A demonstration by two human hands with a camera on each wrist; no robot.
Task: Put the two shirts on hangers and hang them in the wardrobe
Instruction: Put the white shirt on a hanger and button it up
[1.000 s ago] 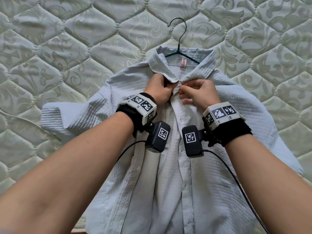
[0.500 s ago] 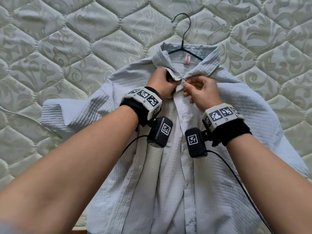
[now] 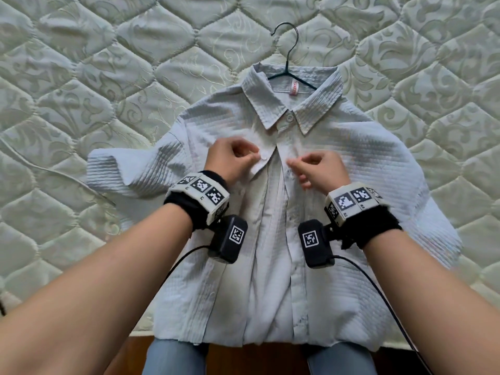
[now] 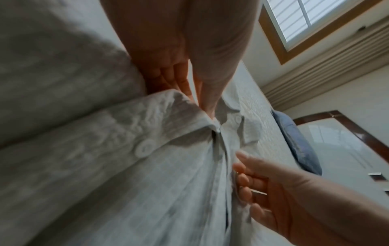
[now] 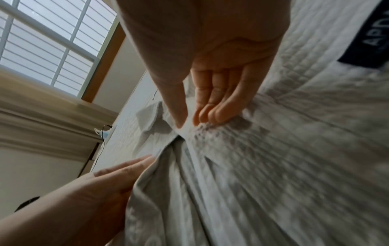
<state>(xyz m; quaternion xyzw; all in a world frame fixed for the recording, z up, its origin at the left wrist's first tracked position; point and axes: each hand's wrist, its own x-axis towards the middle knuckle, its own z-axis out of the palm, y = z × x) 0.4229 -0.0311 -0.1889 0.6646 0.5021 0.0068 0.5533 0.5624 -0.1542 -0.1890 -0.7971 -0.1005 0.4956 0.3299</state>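
Head view: shirt (image 3: pixel 338 163) on hanger (image 3: pixel 289 54); below its collar, left hand (image 3: pixel 232 158) pinches placket edge, right hand (image 3: pixel 319 169) pinches opposite edge.

Shirt (image 3: pixel 338 163) ribbed matt cloth w/ plastic buttons; hanger (image 3: pixel 288 59) thin dark wire; mattress (image 3: pixel 108 77) quilted, slight sheen.

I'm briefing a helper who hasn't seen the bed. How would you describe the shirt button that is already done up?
On the quilted mattress lies a pale blue shirt on a dark hanger. Follow its collar down to where the two points meet: the fastened button sits there. The next button, by the left hand, is still undone.
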